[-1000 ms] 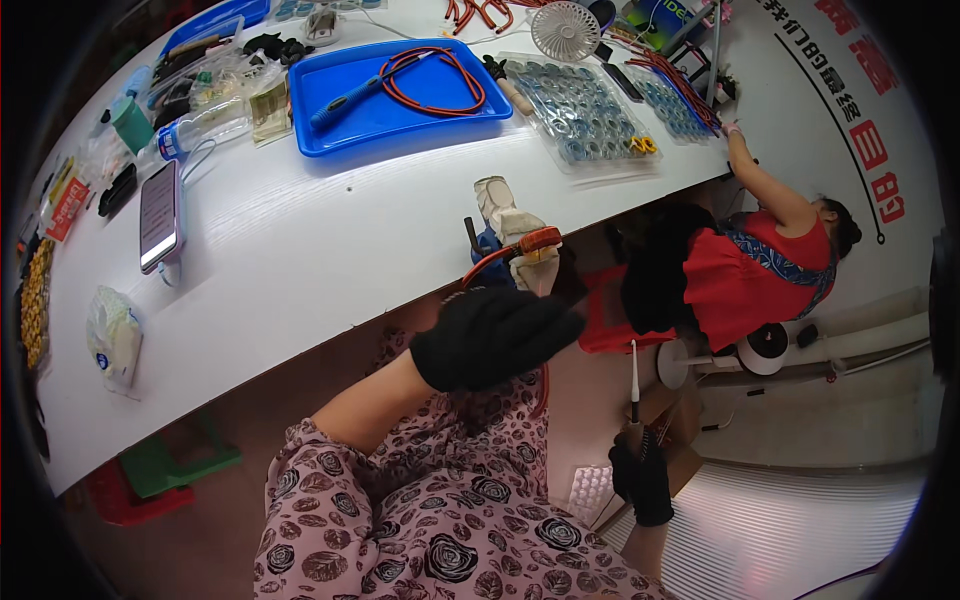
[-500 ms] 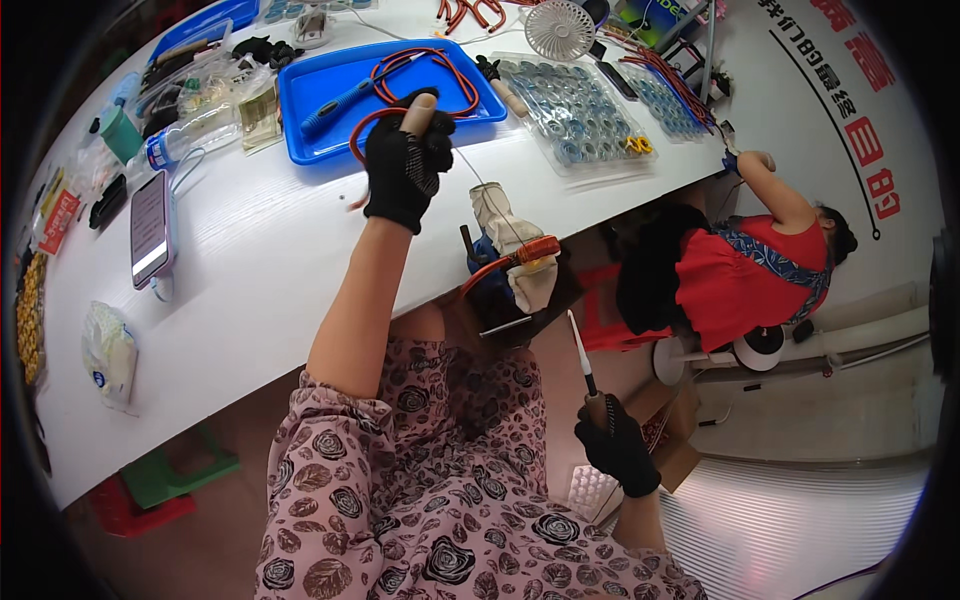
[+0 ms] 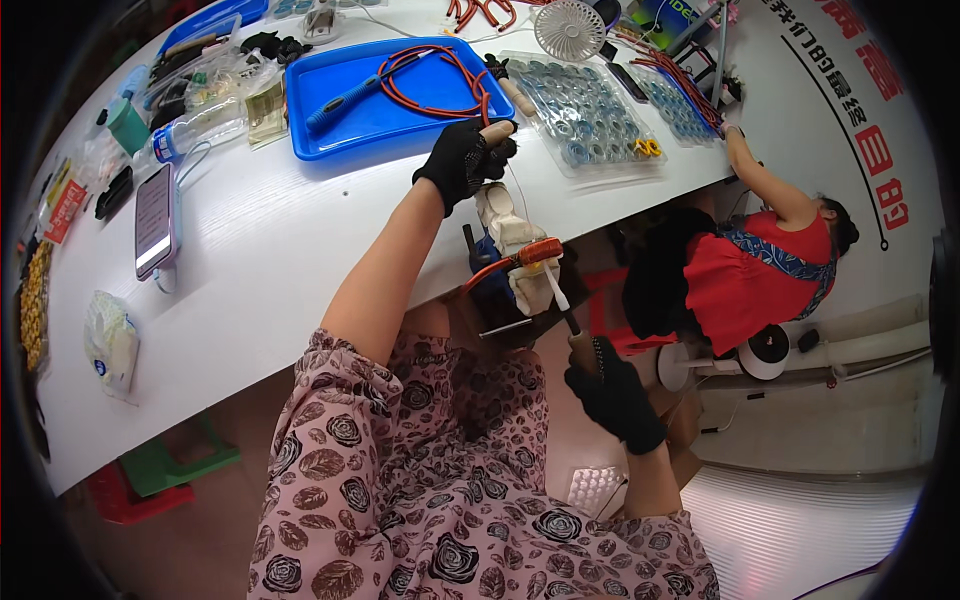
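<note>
My left hand (image 3: 467,163), in a black glove with a bare thumb, is closed on a red-brown cord (image 3: 486,108). A thin strand (image 3: 519,192) runs down from this hand to an orange-red coiled piece (image 3: 540,251). That piece sits at a small blue vise (image 3: 487,258) whose jaws are wrapped in white cloth (image 3: 503,215). My right hand (image 3: 615,400), also black-gloved, grips an awl-like tool (image 3: 557,290) with a brown handle and pale tapering shaft. Its tip is at the coiled piece; whether it touches is hard to tell.
A blue tray (image 3: 330,148) behind my left hand holds more red cord and a blue-handled tool (image 3: 343,104). Nearby lie a clear bubble tray (image 3: 600,125), a white fan (image 3: 570,30), a phone (image 3: 154,222) and a tissue pack (image 3: 112,345). A person in red (image 3: 755,275) sits to the right.
My left hand has moved right and down, nearer the vise, bringing the cord with it. My right hand has risen, and the tool's tip has come up to the coiled piece.
</note>
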Demonstrator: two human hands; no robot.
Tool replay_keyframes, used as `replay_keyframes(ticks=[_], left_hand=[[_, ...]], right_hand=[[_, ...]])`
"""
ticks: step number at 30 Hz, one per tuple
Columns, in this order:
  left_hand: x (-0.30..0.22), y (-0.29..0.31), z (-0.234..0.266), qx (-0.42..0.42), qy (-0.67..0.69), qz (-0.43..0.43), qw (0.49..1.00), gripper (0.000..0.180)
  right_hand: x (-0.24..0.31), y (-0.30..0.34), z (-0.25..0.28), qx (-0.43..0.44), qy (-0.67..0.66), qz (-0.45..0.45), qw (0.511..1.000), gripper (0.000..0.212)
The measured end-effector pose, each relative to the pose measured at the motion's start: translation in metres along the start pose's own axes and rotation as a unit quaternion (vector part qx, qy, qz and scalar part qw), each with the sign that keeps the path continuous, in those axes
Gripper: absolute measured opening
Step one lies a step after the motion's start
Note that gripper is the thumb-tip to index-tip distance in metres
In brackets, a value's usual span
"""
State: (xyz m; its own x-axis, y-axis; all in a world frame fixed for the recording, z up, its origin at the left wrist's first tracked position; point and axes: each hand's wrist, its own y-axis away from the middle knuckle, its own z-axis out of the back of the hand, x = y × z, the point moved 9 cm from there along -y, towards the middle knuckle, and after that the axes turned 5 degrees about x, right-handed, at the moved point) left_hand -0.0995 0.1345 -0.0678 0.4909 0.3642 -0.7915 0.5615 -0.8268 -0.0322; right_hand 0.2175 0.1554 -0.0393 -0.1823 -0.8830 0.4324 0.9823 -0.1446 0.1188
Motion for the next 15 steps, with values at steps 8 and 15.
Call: replay_keyframes(ticks=[8,15], left_hand=[[-0.039,0.188,-0.116,-0.035,-0.561,-0.344,0.752,0.046],[0.038,0.2,-0.168,0.165,-0.681,-0.352,0.62,0.049]], right_hand=[[0.002,0.194,-0.084,0.118,-0.78,-0.377,0.485,0.021],[-0.025,0.191,-0.032,-0.206,-0.693,-0.327,0.609,0.021]])
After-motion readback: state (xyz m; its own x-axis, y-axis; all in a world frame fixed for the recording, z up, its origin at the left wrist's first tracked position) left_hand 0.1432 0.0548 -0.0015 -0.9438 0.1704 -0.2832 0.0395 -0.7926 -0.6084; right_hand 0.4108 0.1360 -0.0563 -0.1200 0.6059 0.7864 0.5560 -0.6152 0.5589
